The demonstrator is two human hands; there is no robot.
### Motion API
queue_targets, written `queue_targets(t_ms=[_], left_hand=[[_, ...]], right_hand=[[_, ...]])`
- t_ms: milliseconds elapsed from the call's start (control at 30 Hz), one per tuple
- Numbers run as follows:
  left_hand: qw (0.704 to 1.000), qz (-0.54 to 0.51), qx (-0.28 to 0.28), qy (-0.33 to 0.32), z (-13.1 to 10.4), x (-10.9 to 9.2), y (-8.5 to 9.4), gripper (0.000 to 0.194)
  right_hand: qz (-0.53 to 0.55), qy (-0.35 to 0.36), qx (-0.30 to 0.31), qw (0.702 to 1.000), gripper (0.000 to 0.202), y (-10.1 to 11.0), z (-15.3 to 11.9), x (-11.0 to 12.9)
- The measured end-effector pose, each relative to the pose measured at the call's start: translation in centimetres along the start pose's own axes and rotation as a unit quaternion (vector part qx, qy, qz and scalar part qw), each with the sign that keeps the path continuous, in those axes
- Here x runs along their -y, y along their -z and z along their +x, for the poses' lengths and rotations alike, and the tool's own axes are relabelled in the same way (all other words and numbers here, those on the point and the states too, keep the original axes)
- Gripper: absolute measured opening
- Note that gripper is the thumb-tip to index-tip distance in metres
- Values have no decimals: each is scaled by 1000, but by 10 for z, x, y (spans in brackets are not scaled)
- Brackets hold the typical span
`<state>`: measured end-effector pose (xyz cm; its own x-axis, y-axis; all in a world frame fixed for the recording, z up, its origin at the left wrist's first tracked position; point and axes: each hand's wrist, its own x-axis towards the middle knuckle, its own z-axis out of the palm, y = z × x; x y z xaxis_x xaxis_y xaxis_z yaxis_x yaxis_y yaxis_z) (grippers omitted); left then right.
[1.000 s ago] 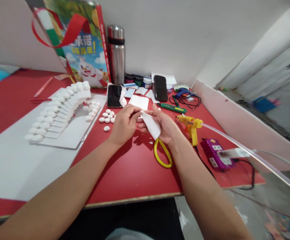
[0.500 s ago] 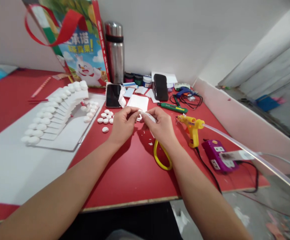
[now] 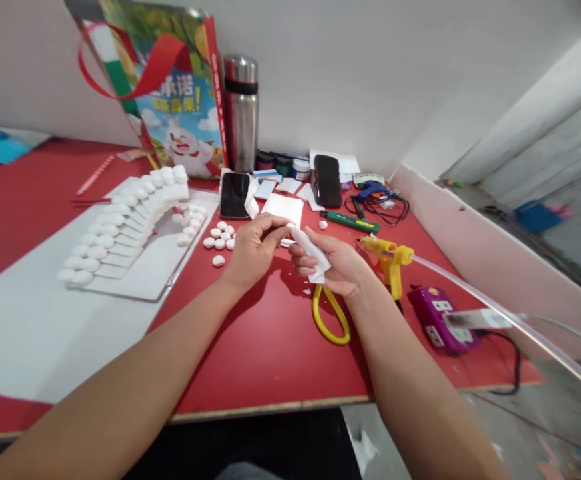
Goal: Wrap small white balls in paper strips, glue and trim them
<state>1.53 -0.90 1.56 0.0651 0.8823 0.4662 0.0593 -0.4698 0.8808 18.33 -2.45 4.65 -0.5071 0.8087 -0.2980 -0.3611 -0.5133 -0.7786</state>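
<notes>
My right hand (image 3: 340,261) is wrapped loosely around a folded piece of white paper (image 3: 313,255), which lies across its fingers. Close beside it, my left hand (image 3: 256,251) is closed in a pinch at the paper's upper end; what exactly sits between the fingertips is too small to make out. Left of my left hand lies a cluster of white rounded pellets (image 3: 219,261). A yellow loop (image 3: 331,338) rests on the red table (image 3: 265,360) below my right hand. One small white piece (image 3: 323,225) lies just beyond that hand.
At the left, a curved white model (image 3: 135,227) with rows of pellets stands on white board. A yellow glue gun (image 3: 390,257) and purple power block (image 3: 437,317) are on the right. A green cutter (image 3: 353,221), phones and a steel flask (image 3: 241,123) stand or lie behind.
My right hand has turned palm upward and opened out somewhat, showing more of the white paper. My left hand keeps its pinch. The view has shifted slightly left.
</notes>
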Motion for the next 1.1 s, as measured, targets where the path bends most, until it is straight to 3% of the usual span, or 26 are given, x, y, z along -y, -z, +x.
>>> queue_targets(t_ms=[133,233,300,433,500,567,700,833,967,1100], left_hand=[[1000,6,-5,13,-1,-3,-1,10],[1000,21,-8,20,-2,-4,-1,10],[999,27,-11,22,-3,-4,-1,11],[999,34,-21,16,-6,-2,-4,13],[998,54,-28,-15,-7,-2,-6,13],[993,91,-34,-70,-8,-4,-7,14],[963,192,-37,-186,-8,-6,-5,20],[933,264,-18,-242,-10,-7,-4,28],[938,247,10,-241,-13,-10,-5,30],[978,126,10,-167,-9,-10,-2,19]], right_hand=[[-90,74,-48,992,30,-2,1,-6],[-189,159,-94,964,35,-1,5,-11],[-275,214,-134,928,36,0,7,-14],[-428,306,-235,817,35,0,10,-18],[-464,336,-266,775,31,-3,9,-20],[-480,353,-283,752,26,-8,8,-22],[-469,366,-267,758,22,-16,3,-22],[-454,379,-248,767,23,-17,0,-20],[-443,387,-254,768,22,-12,0,-18],[-456,388,-216,771,16,-3,1,-16]])
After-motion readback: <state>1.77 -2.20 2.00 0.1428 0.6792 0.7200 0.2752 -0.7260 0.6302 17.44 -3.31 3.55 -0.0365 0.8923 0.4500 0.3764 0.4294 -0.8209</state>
